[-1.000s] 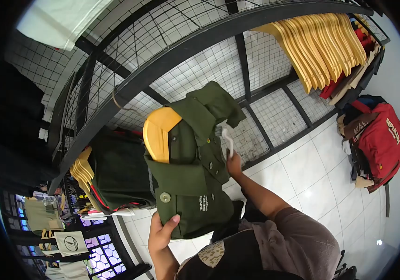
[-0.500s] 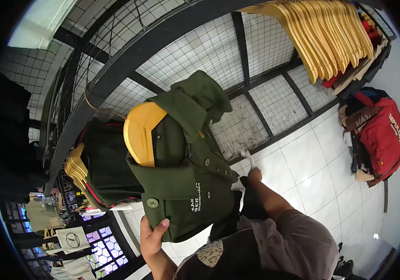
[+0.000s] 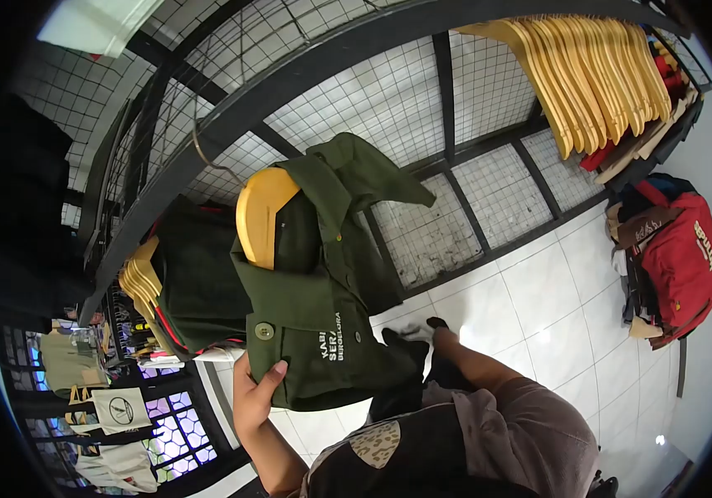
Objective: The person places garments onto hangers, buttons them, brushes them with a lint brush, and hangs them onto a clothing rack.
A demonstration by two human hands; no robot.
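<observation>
A dark green buttoned jacket (image 3: 356, 290) with white lettering hangs on a wooden hanger (image 3: 258, 220), whose hook is over the dark rack bar (image 3: 231, 112). My left hand (image 3: 255, 388) is closed on the jacket's edge, its thumb lying on the cloth below a large button. Lower right of the jacket, my right hand (image 3: 446, 339) appears closed at a pale, blurred object (image 3: 410, 330) that I cannot name. The right fingers are mostly hidden.
Behind the jacket hang dark garments on more wooden hangers (image 3: 142, 278). Many wooden hangers (image 3: 592, 83) line the rack at upper right. A red garment (image 3: 688, 253) hangs at the right. Tote bags (image 3: 121, 409) are at lower left; white tiles (image 3: 538, 299) cover the floor.
The right hand and the pale object have moved down and left. The jacket's far collar part has swung out to the right. My left hand keeps its hold on the jacket.
</observation>
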